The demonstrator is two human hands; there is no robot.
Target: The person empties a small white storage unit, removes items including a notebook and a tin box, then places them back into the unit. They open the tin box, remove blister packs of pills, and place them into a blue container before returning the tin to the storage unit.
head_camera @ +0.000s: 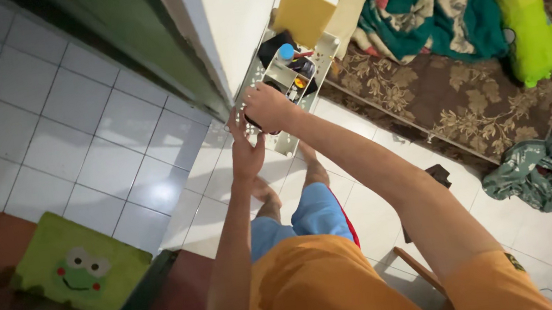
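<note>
A white plastic rack stands against the white wall, seen from above, with a yellow box on its top and a blue-capped item among dark things inside. My right hand reaches down into the rack's near side, fingers curled over a dark object; whether it grips it is unclear. My left hand is just below, fingers up against the rack's perforated front edge. My legs in blue shorts stand on the white tile floor.
A mattress with a floral brown cover lies at the right, with a green frog pillow and crumpled blankets. Loose cloth lies on the floor. A green frog mat lies at lower left by a doorway.
</note>
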